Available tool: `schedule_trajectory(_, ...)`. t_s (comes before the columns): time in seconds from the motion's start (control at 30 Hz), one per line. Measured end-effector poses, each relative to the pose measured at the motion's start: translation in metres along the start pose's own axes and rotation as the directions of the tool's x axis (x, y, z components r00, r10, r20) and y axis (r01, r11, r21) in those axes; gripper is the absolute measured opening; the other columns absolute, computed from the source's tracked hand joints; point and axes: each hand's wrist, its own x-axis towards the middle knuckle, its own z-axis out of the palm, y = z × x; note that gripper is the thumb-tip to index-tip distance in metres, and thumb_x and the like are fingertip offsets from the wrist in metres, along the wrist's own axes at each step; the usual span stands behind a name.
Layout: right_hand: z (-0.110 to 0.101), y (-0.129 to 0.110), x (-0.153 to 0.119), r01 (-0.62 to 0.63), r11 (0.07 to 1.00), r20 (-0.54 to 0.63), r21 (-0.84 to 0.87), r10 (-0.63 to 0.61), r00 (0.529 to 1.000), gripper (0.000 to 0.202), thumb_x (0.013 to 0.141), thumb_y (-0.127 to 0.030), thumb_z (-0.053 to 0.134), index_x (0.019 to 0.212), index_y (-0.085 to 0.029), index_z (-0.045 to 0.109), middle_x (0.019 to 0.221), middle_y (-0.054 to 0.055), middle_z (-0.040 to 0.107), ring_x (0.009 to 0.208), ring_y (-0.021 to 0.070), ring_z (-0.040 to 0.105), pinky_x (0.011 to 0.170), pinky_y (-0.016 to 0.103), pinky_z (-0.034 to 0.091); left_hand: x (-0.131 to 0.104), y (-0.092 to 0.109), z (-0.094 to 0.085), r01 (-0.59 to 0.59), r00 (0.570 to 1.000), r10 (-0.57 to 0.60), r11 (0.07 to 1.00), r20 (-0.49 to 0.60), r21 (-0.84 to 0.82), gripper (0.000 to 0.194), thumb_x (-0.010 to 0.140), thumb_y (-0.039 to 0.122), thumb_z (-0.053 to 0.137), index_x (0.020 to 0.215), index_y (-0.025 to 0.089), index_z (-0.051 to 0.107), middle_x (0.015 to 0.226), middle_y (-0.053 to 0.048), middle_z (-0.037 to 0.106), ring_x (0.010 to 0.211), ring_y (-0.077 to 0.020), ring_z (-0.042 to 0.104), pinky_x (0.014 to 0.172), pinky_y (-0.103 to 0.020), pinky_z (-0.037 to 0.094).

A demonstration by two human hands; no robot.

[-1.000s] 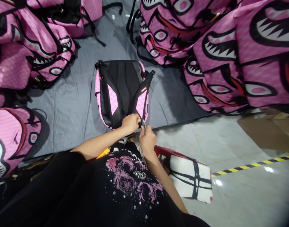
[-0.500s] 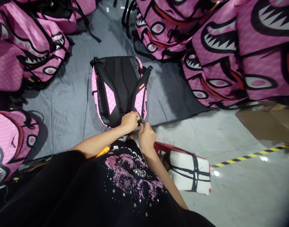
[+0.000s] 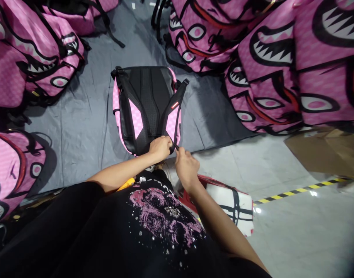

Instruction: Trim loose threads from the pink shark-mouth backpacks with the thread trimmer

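Note:
A pink and black backpack [image 3: 149, 100] lies back side up on the grey sheet, its padded shoulder straps facing me. My left hand [image 3: 161, 148] is closed at the lower end of the right-side shoulder strap [image 3: 171, 119]. Just to its right, my right hand [image 3: 187, 165] pinches a short dark strap end [image 3: 176, 146] that runs between the two hands. The fingers hide most of what the left hand grips.
Pink backpacks with shark-mouth prints [image 3: 271, 61] are heaped at the right, and more [image 3: 43, 58] lie at the left. The grey sheet [image 3: 87, 127] spreads beneath them. A white bundle with black straps [image 3: 237, 204], cardboard [image 3: 324, 150] and striped floor tape [image 3: 298, 193] are at the right.
My right hand has moved a little to the right, away from the left hand, with the strap end in its fingers. My left hand has stayed almost in place on the backpack.

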Motion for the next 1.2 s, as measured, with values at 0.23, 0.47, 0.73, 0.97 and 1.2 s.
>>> schedule_trajectory(0.23, -0.002, 0.007, 0.006, 0.05, 0.998, 0.088, -0.037, -0.047, 0.995, 0.026, 0.101, -0.022, 0.032, 0.107, -0.015, 0.056, 0.085, 0.009, 0.064, 0.059, 0.0145, 0.054, 0.054, 0.03, 0.016, 0.002, -0.002, 0.001, 0.006, 1.0, -0.005, 1.0, 0.005, -0.02, 0.019, 0.087, 0.013, 0.046, 0.085, 0.021, 0.063, 0.097, -0.005, 0.067, 0.089, -0.0178, 0.063, 0.077, -0.027, 0.045)
schedule_trajectory(0.47, -0.004, 0.005, 0.004, 0.05, 0.999, 0.09, -0.022, -0.048, 0.995, 0.036, 0.104, -0.035, 0.027, 0.106, -0.015, 0.058, 0.086, 0.009, 0.065, 0.06, 0.0152, 0.054, 0.055, 0.03, 0.015, 0.004, -0.013, 0.002, -0.029, 1.0, 0.028, 0.994, -0.009, -0.109, 0.019, 0.084, 0.011, 0.046, 0.079, 0.021, 0.061, 0.09, -0.002, 0.068, 0.085, -0.0172, 0.062, 0.077, -0.027, 0.045)
schedule_trajectory(0.73, -0.009, 0.019, 0.012, 0.166, 0.979, 0.069, -0.12, -0.158, 0.985, 0.032, 0.104, -0.032, 0.03, 0.102, -0.015, 0.057, 0.084, 0.01, 0.064, 0.07, 0.0178, 0.057, 0.059, 0.031, 0.019, 0.001, -0.009, -0.001, -0.004, 1.0, 0.006, 0.994, 0.009, -0.105, 0.018, 0.086, 0.014, 0.048, 0.083, 0.022, 0.064, 0.093, -0.003, 0.069, 0.089, -0.0178, 0.063, 0.082, -0.028, 0.046)
schedule_trajectory(0.97, -0.023, 0.028, 0.024, 0.268, 0.938, 0.109, -0.22, -0.249, 0.962, 0.029, 0.104, -0.032, 0.032, 0.103, -0.016, 0.056, 0.085, 0.01, 0.062, 0.074, 0.0203, 0.059, 0.06, 0.031, 0.02, 0.0, -0.008, 0.001, -0.019, 0.999, 0.016, 0.994, -0.033, -0.11, 0.019, 0.086, 0.014, 0.047, 0.082, 0.022, 0.063, 0.093, -0.004, 0.068, 0.088, -0.0185, 0.063, 0.08, -0.028, 0.046)
schedule_trajectory(1.2, -0.033, 0.031, 0.022, 0.256, 0.941, 0.09, -0.223, -0.241, 0.966, 0.031, 0.104, -0.039, 0.035, 0.1, -0.016, 0.055, 0.082, 0.009, 0.063, 0.071, 0.0188, 0.06, 0.056, 0.03, 0.017, -0.001, -0.008, 0.002, -0.001, 1.0, -0.003, 0.992, -0.031, -0.127, 0.019, 0.087, 0.013, 0.047, 0.084, 0.022, 0.064, 0.097, -0.003, 0.069, 0.092, -0.018, 0.064, 0.082, -0.027, 0.046)
